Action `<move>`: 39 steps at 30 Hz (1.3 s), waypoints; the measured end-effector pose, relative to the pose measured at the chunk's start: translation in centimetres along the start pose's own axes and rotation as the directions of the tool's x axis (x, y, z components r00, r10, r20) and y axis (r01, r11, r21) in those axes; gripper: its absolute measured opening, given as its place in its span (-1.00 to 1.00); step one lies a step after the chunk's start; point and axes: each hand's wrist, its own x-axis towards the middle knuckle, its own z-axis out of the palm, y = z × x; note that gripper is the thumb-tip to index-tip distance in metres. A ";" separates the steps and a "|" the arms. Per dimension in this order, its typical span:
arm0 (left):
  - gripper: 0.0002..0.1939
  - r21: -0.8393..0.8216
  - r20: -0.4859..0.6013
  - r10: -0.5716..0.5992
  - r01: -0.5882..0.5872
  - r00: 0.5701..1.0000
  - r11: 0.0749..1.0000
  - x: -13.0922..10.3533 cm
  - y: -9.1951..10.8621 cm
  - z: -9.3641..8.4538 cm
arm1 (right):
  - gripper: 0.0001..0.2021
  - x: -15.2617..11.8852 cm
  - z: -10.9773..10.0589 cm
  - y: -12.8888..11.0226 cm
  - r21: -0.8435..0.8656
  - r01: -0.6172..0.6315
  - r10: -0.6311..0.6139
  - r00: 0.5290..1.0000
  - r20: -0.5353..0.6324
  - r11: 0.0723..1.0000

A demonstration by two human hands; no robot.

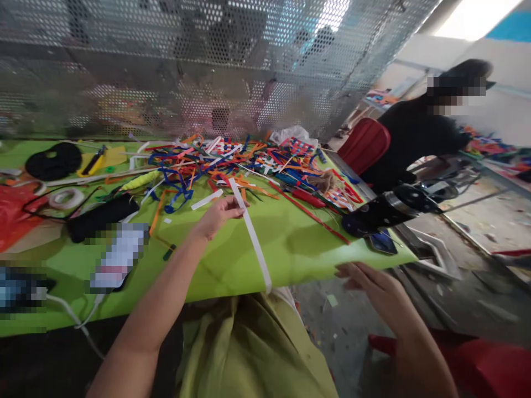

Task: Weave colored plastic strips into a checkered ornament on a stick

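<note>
A long white strip (256,243) runs from the middle of the green table (307,254) down over its front edge. Near its upper end, my left hand (222,214) pinches it between thumb and fingers. Just behind that hand lies a shorter white strip (207,199). Off to the right, my right hand (365,277) hovers by the table's front edge, fingers apart and slightly blurred, holding nothing. A tangled heap of coloured strips (215,157) lies at the back of the table.
A black bottle (384,213) and a phone (382,243) are at the table's right end. On the left are another phone (120,257), a black case (103,215) and a tape roll (66,198). A person in black (418,130) is beyond, near a red chair (365,146).
</note>
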 end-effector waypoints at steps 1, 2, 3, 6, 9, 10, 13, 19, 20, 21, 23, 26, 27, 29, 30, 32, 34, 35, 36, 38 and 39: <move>-0.76 0.025 0.010 0.006 -0.006 1.000 1.000 0.0 -0.2 0.2 | -0.47 1.2 0.5 -2.5 0.160 0.063 -0.073 0.996 0.056 0.985; -0.75 0.050 0.020 0.013 -0.014 1.000 0.999 0.0 -0.4 0.4 | -0.51 2.5 1.1 -5.0 0.253 0.133 -0.157 0.984 0.077 0.958; -0.74 0.075 0.028 0.019 -0.021 0.999 0.997 0.0 -0.6 0.5 | -0.55 3.9 1.8 -7.4 0.303 0.200 -0.231 0.971 0.068 0.932; -0.66 0.156 0.055 0.041 -0.050 0.998 0.986 0.2 -1.0 0.7 | -0.66 8.1 4.4 -13.4 0.364 0.351 -0.409 0.907 0.095 0.863; -0.54 0.230 0.038 0.057 -0.064 0.998 0.971 0.5 -1.4 0.5 | -0.71 11.7 7.2 -17.3 0.346 0.436 -0.509 0.847 0.152 0.831; -0.51 0.247 0.020 0.060 -0.063 0.998 0.967 0.7 -1.5 0.4 | -0.73 12.6 8.0 -18.2 0.323 0.467 -0.537 0.826 0.173 0.823; -0.43 0.257 -0.041 0.077 -0.064 0.996 0.964 1.1 -1.9 0.1 | -0.82 14.2 9.9 -19.6 0.299 0.556 -0.611 0.779 0.137 0.776; -0.80 0.326 -0.107 0.037 0.000 0.994 0.946 1.1 -2.5 0.8 | -0.78 14.0 11.4 -18.5 0.531 0.506 -0.567 0.822 -0.058 0.680; -0.85 0.358 -0.104 0.021 0.018 0.994 0.934 1.0 -2.6 1.0 | -0.77 13.9 11.3 -18.2 0.528 0.514 -0.566 0.821 -0.075 0.676; -0.84 0.382 -0.105 0.010 0.031 0.994 0.924 1.0 -2.7 1.2 | -0.76 13.8 11.2 -18.1 0.510 0.535 -0.574 0.813 -0.093 0.674; -0.84 0.409 -0.118 0.005 0.044 0.993 0.912 0.8 -2.9 1.4 | -0.73 13.5 11.1 -18.1 0.449 0.600 -0.614 0.778 -0.134 0.662; -0.84 0.426 -0.145 0.002 0.061 0.989 0.903 0.8 -3.1 1.3 | -0.70 12.9 11.2 -18.4 0.346 0.707 -0.704 0.692 -0.157 0.617; -0.84 0.435 -0.153 0.000 0.067 0.988 0.898 0.8 -3.0 1.1 | -0.69 12.8 11.3 -18.4 0.326 0.729 -0.724 0.670 -0.162 0.602; -0.83 0.451 -0.159 -0.003 0.075 0.987 0.889 0.8 -2.9 1.0 | -0.69 12.7 11.5 -18.5 0.336 0.733 -0.728 0.665 -0.169 0.591; -0.82 0.457 -0.154 -0.001 0.072 0.988 0.886 0.9 -2.7 1.0 | -0.70 12.8 11.6 -18.6 0.369 0.710 -0.707 0.686 -0.172 0.599; -0.82 0.455 -0.130 0.016 0.046 0.991 0.889 0.9 -2.5 1.0 | -0.73 13.2 11.7 -18.6 0.478 0.621 -0.627 0.760 -0.172 0.622; -0.83 0.448 -0.116 0.032 0.023 0.993 0.894 0.9 -2.4 1.2 | -0.74 13.5 11.9 -18.8 0.583 0.518 -0.535 0.829 -0.163 0.626; -0.84 0.451 -0.124 0.040 0.021 0.991 0.893 0.9 -2.4 1.3 | -0.74 13.6 12.0 -18.9 0.615 0.486 -0.504 0.849 -0.162 0.621; -0.85 0.455 -0.140 0.045 0.024 0.989 0.890 0.9 -2.4 1.4 | -0.74 13.6 12.1 -19.0 0.631 0.470 -0.487 0.858 -0.163 0.617; -0.86 0.448 -0.173 0.043 0.040 0.984 0.893 0.7 -2.6 1.6 | -0.74 13.6 12.2 -19.3 0.640 0.461 -0.477 0.864 -0.163 0.614; -0.86 0.422 -0.175 0.030 0.048 0.984 0.905 0.7 -2.6 1.7 | -0.74 13.5 12.2 -19.3 0.647 0.453 -0.473 0.867 -0.158 0.614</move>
